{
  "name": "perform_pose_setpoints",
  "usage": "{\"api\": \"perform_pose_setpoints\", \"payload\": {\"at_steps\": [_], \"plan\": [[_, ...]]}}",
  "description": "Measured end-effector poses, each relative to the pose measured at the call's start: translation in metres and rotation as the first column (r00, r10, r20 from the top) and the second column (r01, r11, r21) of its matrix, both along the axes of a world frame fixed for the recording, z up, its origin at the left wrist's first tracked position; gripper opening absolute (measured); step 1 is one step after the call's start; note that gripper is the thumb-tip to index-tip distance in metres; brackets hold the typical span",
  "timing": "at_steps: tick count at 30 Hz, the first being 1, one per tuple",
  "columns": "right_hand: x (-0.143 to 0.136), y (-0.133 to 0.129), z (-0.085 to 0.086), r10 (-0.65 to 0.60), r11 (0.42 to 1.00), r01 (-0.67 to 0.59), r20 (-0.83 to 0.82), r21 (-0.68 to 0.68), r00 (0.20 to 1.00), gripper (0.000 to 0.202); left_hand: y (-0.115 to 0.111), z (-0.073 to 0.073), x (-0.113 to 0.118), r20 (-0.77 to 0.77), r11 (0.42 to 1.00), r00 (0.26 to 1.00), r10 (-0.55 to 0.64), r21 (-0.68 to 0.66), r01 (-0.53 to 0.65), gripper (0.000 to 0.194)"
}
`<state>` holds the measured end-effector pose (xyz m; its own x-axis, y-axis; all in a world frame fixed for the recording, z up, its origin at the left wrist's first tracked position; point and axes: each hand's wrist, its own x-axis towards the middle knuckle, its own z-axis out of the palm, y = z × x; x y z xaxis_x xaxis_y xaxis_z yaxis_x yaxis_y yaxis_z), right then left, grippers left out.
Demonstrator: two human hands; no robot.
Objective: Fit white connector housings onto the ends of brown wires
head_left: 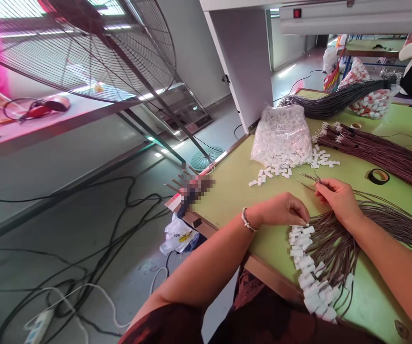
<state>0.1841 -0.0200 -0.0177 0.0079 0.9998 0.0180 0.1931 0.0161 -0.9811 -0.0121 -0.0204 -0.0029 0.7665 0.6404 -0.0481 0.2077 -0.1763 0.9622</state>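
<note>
Over the surface [227, 200], my right hand [340, 198] pinched thin wires [311, 178], likely springy and best held near their tips, while my left hand [280, 209] curled by white connectors [306, 263], its grip unclear.

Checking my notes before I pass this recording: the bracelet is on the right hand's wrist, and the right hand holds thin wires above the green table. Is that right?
Not quite: the head view shows the bracelet on the left hand's wrist. The right hand does hold thin wires above the green table.
</note>
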Motion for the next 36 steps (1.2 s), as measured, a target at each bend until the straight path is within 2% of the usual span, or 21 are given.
{"api": "perform_pose_setpoints", "payload": {"at_steps": [1, 2, 3, 4, 5, 6, 7, 9, 12, 14, 16, 18, 19, 21, 22, 23, 25, 27, 29, 31, 36], "plan": [[0.0, 0.001, -0.001, -0.001, 1.0, 0.0, -0.036, -0.031, 0.999, 0.03, 0.003, 0.001, -0.004, -0.006, 0.997, 1.0, 0.006, 0.071, -0.005, 0.011], [-0.001, 0.001, -0.003, 0.003, 0.999, -0.006, -0.058, -0.05, 0.998, 0.032, 0.008, 0.001, -0.007, -0.007, 0.981, 0.994, 0.109, 0.162, -0.106, 0.011], [-0.002, 0.002, -0.004, 0.009, 0.998, -0.013, -0.068, -0.058, 0.998, 0.032, 0.014, 0.0, -0.01, 0.002, 0.929, 0.963, 0.27, 0.264, -0.261, 0.012], [-0.002, 0.002, -0.005, 0.014, 0.998, -0.018, -0.073, -0.057, 0.997, 0.032, 0.022, -0.003, -0.013, 0.026, 0.808, 0.875, 0.484, 0.372, -0.458, 0.016], [-0.003, 0.002, -0.006, 0.017, 0.998, -0.021, -0.071, -0.052, 0.997, 0.03, 0.03, -0.006, -0.014, 0.023, 0.699, 0.804, 0.595, 0.478, -0.531, 0.019], [-0.004, 0.002, -0.006, 0.022, 0.999, -0.025, -0.061, -0.041, 0.998, 0.029, 0.037, -0.01, -0.015, -0.004, 0.647, 0.782, 0.623, 0.566, -0.512, 0.023], [-0.004, 0.002, -0.006, 0.031, 0.999, -0.032, -0.045, -0.025, 0.999, 0.027, 0.043, -0.014, -0.015, -0.039, 0.623, 0.775, 0.631, 0.621, -0.476, 0.024], [-0.005, 0.001, -0.005, 0.043, 0.999, -0.043, -0.008, 0.015, 0.999, 0.024, 0.051, -0.021, -0.014, -0.129, 0.62, 0.78, 0.613, 0.69, -0.373, 0.023], [-0.005, 0.0, -0.003, 0.054, 0.997, -0.055, 0.02, 0.046, 0.998, 0.022, 0.052, -0.023, -0.01, -0.209, 0.601, 0.756, 0.621, 0.745, -0.288, 0.023], [-0.006, -0.001, -0.002, 0.045, 0.998, -0.047, 0.038, 0.037, 0.998, 0.022, 0.047, -0.02, -0.008, -0.228, 0.587, 0.739, 0.634, 0.764, -0.268, 0.024], [-0.007, -0.001, 0.0, 0.02, 0.999, -0.023, 0.078, 0.039, 0.997, 0.021, 0.041, -0.016, -0.007, -0.2, 0.579, 0.727, 0.657, 0.751, -0.317, 0.023], [-0.007, -0.002, 0.002, -0.012, 0.998, 0.004, 0.126, 0.061, 0.992, 0.019, 0.034, -0.01, -0.006, -0.121, 0.605, 0.728, 0.675, 0.656, -0.451, 0.023], [-0.008, -0.002, 0.003, -0.025, 0.997, 0.014, 0.145, 0.076, 0.989, 0.019, 0.031, -0.008, -0.005, -0.078, 0.641, 0.736, 0.673, 0.558, -0.527, 0.025], [-0.008, -0.003, 0.004, -0.038, 0.995, 0.021, 0.171, 0.1, 0.985, 0.019, 0.025, -0.005, -0.002, -0.008, 0.739, 0.762, 0.647, 0.251, -0.625, 0.03], [-0.008, -0.004, 0.004, -0.041, 0.993, 0.021, 0.182, 0.113, 0.983, 0.019, 0.023, -0.003, 0.0, 0.023, 0.772, 0.774, 0.633, 0.064, -0.633, 0.029], [-0.009, -0.005, 0.004, -0.042, 0.991, 0.017, 0.194, 0.131, 0.98, 0.019, 0.021, -0.003, 0.002, 0.055, 0.779, 0.779, 0.624, -0.121, -0.616, 0.027], [-0.009, -0.007, 0.004, -0.034, 0.985, -0.006, 0.228, 0.175, 0.973, 0.018, 0.02, -0.001, 0.006, 0.115, 0.729, 0.765, 0.634, -0.42, -0.541, 0.018], [-0.01, -0.008, 0.003, -0.032, 0.977, -0.026, 0.264, 0.212, 0.964, 0.016, 0.02, 0.0, 0.01, 0.151, 0.646, 0.724, 0.673, -0.597, -0.476, 0.01], [-0.01, -0.009, 0.003, -0.042, 0.972, -0.027, 0.286, 0.231, 0.957, 0.016, 0.022, 0.001, 0.012, 0.155, 0.584, 0.692, 0.705, -0.68, -0.442, 0.005], [-0.01, -0.009, 0.003, -0.057, 0.97, -0.017, 0.296, 0.242, 0.953, 0.016, 0.023, 0.001, 0.013, 0.149, 0.557, 0.682, 0.715, -0.712, -0.428, 0.004], [-0.009, -0.006, 0.001, -0.091, 0.963, -0.005, 0.343, 0.27, 0.935, 0.015, 0.021, 0.0, 0.012, 0.144, 0.577, 0.715, 0.684, -0.707, -0.41, 0.004]]}}
